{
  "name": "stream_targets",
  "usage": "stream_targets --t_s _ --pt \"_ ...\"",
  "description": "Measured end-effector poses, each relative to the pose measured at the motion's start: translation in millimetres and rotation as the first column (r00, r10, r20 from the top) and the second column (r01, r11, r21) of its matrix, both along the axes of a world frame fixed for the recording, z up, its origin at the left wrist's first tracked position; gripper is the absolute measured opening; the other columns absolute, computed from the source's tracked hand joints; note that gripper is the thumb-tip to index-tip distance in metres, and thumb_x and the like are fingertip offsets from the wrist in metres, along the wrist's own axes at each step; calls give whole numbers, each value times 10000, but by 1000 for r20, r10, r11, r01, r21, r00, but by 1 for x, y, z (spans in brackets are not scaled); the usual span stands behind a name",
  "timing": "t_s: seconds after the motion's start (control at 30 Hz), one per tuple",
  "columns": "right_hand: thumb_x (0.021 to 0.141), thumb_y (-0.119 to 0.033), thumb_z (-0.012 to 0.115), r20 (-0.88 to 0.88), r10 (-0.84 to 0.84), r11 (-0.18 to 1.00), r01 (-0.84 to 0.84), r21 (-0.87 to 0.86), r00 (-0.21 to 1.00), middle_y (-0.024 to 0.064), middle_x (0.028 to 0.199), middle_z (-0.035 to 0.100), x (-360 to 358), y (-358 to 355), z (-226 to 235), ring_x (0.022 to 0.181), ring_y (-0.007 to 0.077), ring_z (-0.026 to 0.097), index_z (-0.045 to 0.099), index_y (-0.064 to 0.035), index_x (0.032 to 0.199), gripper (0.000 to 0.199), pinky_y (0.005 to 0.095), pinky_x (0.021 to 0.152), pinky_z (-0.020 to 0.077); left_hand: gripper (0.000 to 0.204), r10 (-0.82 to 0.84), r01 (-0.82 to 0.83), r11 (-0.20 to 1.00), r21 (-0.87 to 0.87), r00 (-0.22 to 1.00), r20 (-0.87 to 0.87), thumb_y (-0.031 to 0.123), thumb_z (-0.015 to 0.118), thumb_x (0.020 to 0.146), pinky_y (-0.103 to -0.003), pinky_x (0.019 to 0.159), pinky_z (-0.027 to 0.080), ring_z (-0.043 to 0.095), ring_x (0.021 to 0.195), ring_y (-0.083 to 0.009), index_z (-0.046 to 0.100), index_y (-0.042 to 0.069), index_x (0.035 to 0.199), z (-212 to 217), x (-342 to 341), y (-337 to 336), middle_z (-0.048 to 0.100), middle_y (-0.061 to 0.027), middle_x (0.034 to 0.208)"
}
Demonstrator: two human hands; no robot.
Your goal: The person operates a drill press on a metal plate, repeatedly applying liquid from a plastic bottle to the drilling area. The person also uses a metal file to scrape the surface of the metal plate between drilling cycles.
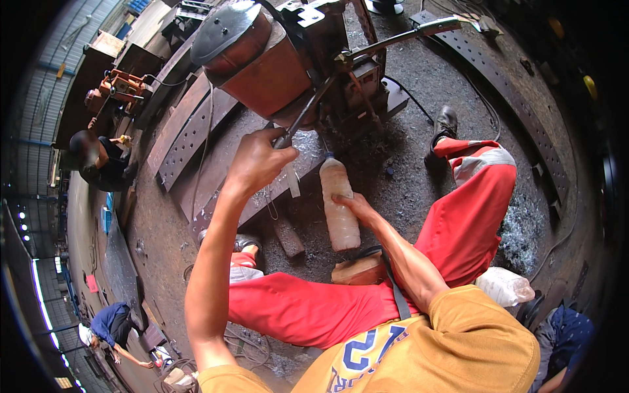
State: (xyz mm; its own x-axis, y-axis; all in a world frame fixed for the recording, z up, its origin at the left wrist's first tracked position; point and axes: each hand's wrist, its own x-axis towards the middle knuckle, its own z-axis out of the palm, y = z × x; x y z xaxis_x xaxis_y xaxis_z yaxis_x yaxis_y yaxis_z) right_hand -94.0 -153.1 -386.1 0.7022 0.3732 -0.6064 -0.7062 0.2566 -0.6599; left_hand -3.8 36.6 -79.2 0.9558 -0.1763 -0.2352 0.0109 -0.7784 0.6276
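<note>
In front of me stands a red and black drilling machine (268,72) with long feed levers. My left hand (259,160) is closed round the grip of the lever (308,111) that reaches down toward me. Lower and to the right, my right hand (354,206) grips the side of a large plastic bottle (337,219) with cloudy, whitish contents. Its narrow top points up toward the underside of the machine. Beneath the machine lies a steel plate (255,196) with shiny shavings on it. The drill's cutting end is hard to make out.
A perforated steel beam (504,85) runs along the right, with metal shavings (521,229) near my leg. A clear plastic container (504,286) lies by my right hip. Another person (101,157) and a second orange machine (118,92) are far left; one worker (111,331) bends lower left.
</note>
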Motion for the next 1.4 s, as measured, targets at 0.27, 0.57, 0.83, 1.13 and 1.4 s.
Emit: stream_targets --t_s 0.27,0.57,0.83,1.13,1.4 --pt "864 -352 764 7 16 999 -16 -29 1000 138 1053 703 0 -3 2 905 250 709 620 11 1217 527 404 807 585 489 4 -4 999 44 1000 0 274 700 778 -375 671 522 647 631 -225 691 -62 1133 -3 2 2 643 -210 690" --pt "858 -320 774 21 38 999 -38 -10 999 131 1087 700 -2 2 -3 951 238 697 608 0 1247 531 391 859 565 489 12 -13 997 76 1000 19 303 712 793 -381 723 526 692 704 -267 698 -42 1140 2 -3 2 678 -230 763" --pt "680 -197 882 512 130 887 131 -444 849 140 1176 689 -10 -1 -29 1120 288 654 528 -40 1346 770 387 978 510 378 -45 41 997 61 997 70 334 710 907 -288 476 433 543 516 -94 707 -39 968 2 -3 0 587 -28 649" --pt "563 -139 932 464 405 776 -28 -630 788 207 1272 643 -26 -36 -66 1256 375 586 456 -83 1403 967 425 1049 485 268 902 -214 -95 -972 394 -175 315 531 1003 -329 812 512 657 818 -202 624 64 978 -32 -33 -36 644 -38 817" --pt "811 -36 660 428 572 727 -191 -659 699 157 1144 677 5 -46 -82 1113 333 650 628 -29 1149 339 419 942 513 145 488 -261 800 -541 -242 839 217 566 921 -324 626 408 411 604 -120 605 81 885 81 36 -127 435 21 663"
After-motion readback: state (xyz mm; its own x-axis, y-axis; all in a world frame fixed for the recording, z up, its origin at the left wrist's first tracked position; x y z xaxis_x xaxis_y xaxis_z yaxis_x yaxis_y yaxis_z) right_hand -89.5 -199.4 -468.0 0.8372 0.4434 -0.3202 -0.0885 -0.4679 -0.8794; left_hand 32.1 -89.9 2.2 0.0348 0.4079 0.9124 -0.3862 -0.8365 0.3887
